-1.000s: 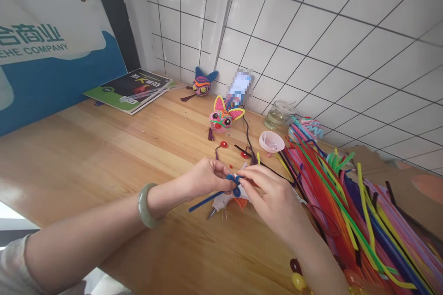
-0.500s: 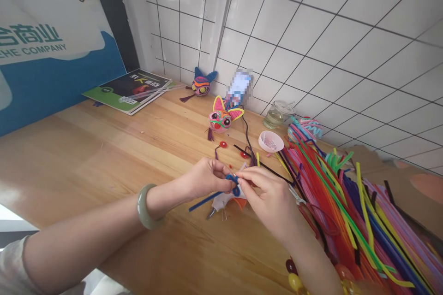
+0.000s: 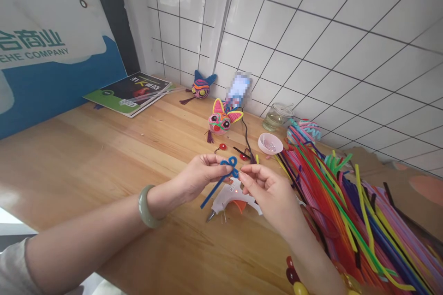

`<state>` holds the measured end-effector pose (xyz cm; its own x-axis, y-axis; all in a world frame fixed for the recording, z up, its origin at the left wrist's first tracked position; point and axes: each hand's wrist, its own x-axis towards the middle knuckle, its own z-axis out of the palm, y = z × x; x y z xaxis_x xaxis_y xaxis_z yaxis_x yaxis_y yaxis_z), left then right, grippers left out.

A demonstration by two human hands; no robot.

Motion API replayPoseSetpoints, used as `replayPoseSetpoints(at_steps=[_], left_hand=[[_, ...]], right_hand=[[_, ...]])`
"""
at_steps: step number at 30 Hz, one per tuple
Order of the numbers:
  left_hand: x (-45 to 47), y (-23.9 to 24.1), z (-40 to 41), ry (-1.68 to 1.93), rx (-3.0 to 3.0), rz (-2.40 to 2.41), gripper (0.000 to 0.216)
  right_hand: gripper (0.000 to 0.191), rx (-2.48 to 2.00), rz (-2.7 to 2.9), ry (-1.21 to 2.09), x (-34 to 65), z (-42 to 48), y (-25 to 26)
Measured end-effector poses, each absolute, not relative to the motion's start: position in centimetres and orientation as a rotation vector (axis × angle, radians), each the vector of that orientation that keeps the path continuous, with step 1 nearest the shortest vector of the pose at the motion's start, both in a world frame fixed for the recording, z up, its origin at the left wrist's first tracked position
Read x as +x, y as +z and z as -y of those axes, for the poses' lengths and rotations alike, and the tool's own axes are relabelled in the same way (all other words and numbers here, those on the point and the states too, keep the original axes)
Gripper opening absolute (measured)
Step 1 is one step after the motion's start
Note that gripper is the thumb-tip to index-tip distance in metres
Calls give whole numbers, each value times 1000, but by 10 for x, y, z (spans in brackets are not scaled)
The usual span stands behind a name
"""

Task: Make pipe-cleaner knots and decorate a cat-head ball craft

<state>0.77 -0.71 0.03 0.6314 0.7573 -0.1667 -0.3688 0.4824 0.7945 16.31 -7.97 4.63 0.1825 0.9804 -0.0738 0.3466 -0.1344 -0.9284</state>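
Blue pipe cleaner (image 3: 216, 187) sits between the two hands, lifted above the table (image 3: 104, 147), its upper end curled into a small loop and its straight tail slanting down and away below the left hand (image 3: 199, 177). That hand is clamped on the stem just under the loop, thumb against the fingers. The right hand (image 3: 270, 191) comes in from the other side with thumb and forefinger pinched on the loop's free end, so the hands are close together, almost touching at the fingertips.

Directly under the hands a white glue gun (image 3: 230, 196) lies on the wood, nozzle pointing toward the left arm, which wears a pale green bangle (image 3: 147, 206). Right of the right hand spreads a big heap of coloured pipe cleaners (image 3: 346, 193). Beyond the hands are a pink dish (image 3: 270, 143), a glass jar (image 3: 277, 116) and a pink cat-faced figure (image 3: 221, 120).

By the look of it, the step in hand is shaping and closing the loop. A further twist would call for the left hand to hold the stem firm while the right turns the short end tightly round it, without flattening the curl.
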Motion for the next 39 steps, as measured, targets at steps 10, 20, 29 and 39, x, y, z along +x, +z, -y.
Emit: replayPoseSetpoints(at_steps=[10,20,29,39], left_hand=[[11,2,14,743,896,-574,15],[14,4,19,726,1153,-592,14],[14,1,20,801,1287,-687,14],[12,-6,11,738,826,-579,15]], right_hand=[[29,-1566,1251,938,156,82,47],[29,-1596,1197,1005,155,80,44],[27,-1628,1155,911,151,78,40],[33,-1571,1182,1043,164,73,30]])
